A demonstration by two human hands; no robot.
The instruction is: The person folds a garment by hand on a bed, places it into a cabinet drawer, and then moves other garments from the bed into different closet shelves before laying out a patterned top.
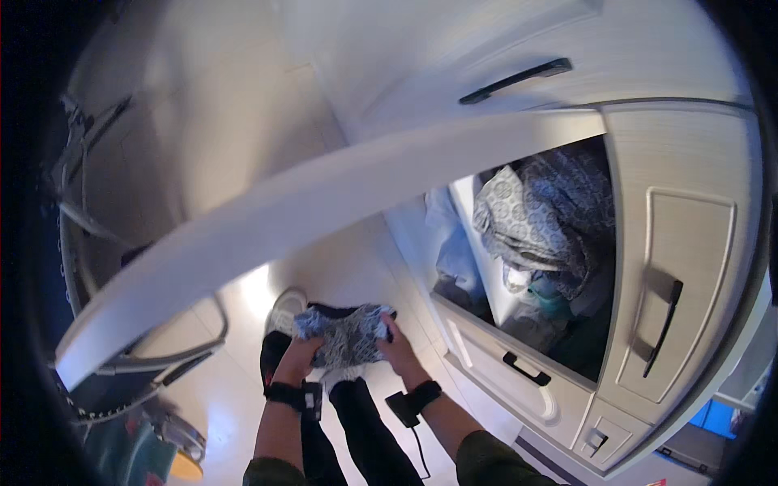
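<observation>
Pale floor (348,271) below me, white cabinet (685,154) on the right, and here's the action: my left hand (298,358) pinches the left end of the grey patterned cloth (348,336), my right hand (397,350) pinching its right end, the cloth spread between them, in front of my legs. Black-banded wrists, forearms angling inward from the near side. Farther right, an open compartment (519,334) holds crumpled patterned fabric (559,211).

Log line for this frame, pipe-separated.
left hand: grips grey patterned cloth | right hand: grips same cloth, opposite side | right of hands: open white cabinet, clothes inside
</observation>
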